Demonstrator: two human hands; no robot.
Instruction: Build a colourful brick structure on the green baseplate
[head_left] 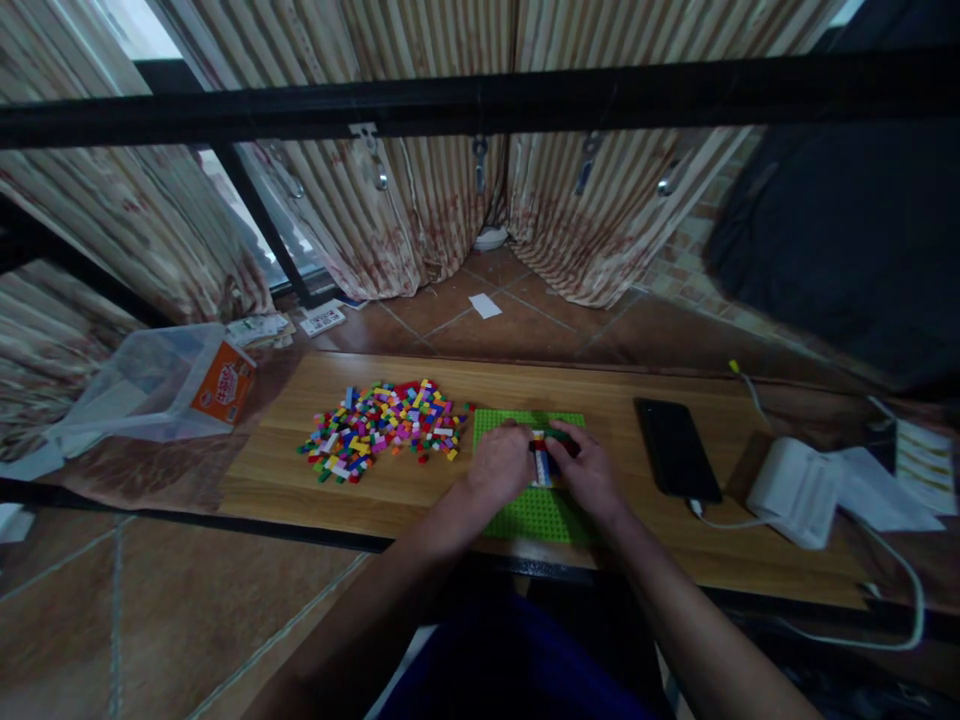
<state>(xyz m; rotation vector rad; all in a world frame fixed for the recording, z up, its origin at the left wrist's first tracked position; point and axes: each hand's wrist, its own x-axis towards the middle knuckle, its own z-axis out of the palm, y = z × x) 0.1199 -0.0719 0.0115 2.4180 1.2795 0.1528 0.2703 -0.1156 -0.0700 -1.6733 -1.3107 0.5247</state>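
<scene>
A bright green baseplate (536, 522) with studs lies on the wooden table under both hands. On it stands a small build of toy bricks (541, 465), with white, blue, red and yellow pieces showing. Along the build's left side, my left hand (499, 462) is closed with curled fingers; whatever its fingertips hold is hidden. From the right, my right hand (592, 472) reaches in, thumb and forefinger closed around a dark green brick (556, 434) at the top of the build. Left of the baseplate spreads a pile of loose, many-coloured bricks (386, 425).
A black phone (676, 448) on a charging cable lies right of the baseplate, beside a white box-shaped device (796, 490) and papers (885, 490). A clear plastic bin (161, 385) with an orange label stands left of the table (281, 460). A black bar (465, 105) crosses above.
</scene>
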